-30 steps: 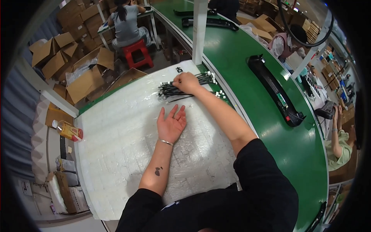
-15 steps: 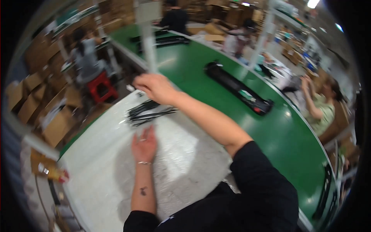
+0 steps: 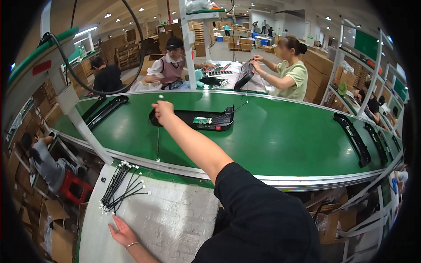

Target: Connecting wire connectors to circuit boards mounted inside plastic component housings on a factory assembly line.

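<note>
My right hand [image 3: 164, 113] is reached out over the green conveyor belt [image 3: 258, 153]. Its fingers are closed on a thin black cable [image 3: 158, 142], which hangs down and has a white connector at its end. Just behind that hand lies a long black plastic housing [image 3: 186, 117] with a green circuit board [image 3: 202, 120] in it and a loose wire at its right end. My left hand [image 3: 123, 233] is palm up, fingers spread, over the white-covered table [image 3: 171, 219]. Beside its fingertips lies a bunch of black cables [image 3: 118, 188] with white connectors.
Other black housings [image 3: 353, 138] lie on the belt at the right and others [image 3: 105, 111] at the left. Across the belt, a co-worker in light green [image 3: 291, 81] holds a black housing [image 3: 244, 75]; another person [image 3: 171, 72] sits beside a post. A metal post [image 3: 90, 131] stands at the table's far edge.
My view has swung up and to the right. My right hand has moved from above the cable bunch to over the belt, with a cable in it. My left hand stays open near the bunch.
</note>
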`<action>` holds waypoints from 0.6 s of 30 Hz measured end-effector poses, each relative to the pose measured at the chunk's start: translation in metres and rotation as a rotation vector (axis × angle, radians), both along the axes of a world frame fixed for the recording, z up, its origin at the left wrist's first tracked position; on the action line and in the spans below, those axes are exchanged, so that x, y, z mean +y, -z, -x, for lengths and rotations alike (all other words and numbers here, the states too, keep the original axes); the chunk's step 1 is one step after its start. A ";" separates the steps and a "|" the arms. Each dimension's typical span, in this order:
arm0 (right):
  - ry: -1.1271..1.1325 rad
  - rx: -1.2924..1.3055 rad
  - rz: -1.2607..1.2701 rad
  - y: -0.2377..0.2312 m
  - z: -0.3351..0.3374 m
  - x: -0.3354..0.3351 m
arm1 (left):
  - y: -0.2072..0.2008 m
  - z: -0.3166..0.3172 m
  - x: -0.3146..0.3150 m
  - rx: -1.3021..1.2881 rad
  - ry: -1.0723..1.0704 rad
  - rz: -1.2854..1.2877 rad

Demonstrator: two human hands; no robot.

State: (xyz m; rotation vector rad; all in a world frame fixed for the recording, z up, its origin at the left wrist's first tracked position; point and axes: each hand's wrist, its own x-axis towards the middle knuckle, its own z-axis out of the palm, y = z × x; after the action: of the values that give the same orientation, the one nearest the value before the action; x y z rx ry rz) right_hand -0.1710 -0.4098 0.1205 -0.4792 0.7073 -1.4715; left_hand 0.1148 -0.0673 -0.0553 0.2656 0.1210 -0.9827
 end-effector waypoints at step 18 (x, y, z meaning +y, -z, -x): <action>-1.061 0.851 0.174 0.148 -0.081 0.128 | -0.003 0.006 -0.005 -0.363 -0.172 -0.372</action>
State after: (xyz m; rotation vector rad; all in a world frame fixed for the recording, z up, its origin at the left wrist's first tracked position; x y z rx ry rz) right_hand -0.0905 -0.2819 -0.0280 -1.3988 0.7722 -0.2732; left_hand 0.1090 -0.0722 -0.0518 0.7582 -0.0071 -0.7231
